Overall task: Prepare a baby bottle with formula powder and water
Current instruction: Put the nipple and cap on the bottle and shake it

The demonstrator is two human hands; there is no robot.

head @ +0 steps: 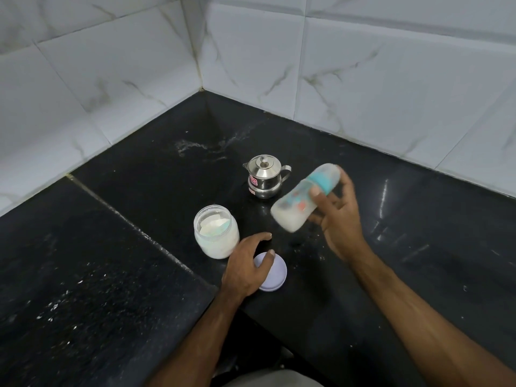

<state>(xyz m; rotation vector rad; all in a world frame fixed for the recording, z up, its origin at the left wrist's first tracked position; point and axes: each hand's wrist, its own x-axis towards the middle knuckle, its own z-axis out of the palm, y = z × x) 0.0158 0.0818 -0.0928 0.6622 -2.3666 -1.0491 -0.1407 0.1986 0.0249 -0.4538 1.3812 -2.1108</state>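
No text, number or brand can be read anywhere. The small steel pot (265, 177) carries two stickers on its front wall: a pink-red one on the upper body and a white-and-red one just below it, near the base; their print is too small to make out. To the right of the pot, the baby bottle (304, 199) shows teal and red printed patches along its side, but they are blurred and cannot be told as letters or pictures.

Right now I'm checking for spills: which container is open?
The powder jar; its lilac lid lies on the counter. The kettle is lidded, the bottle capped.
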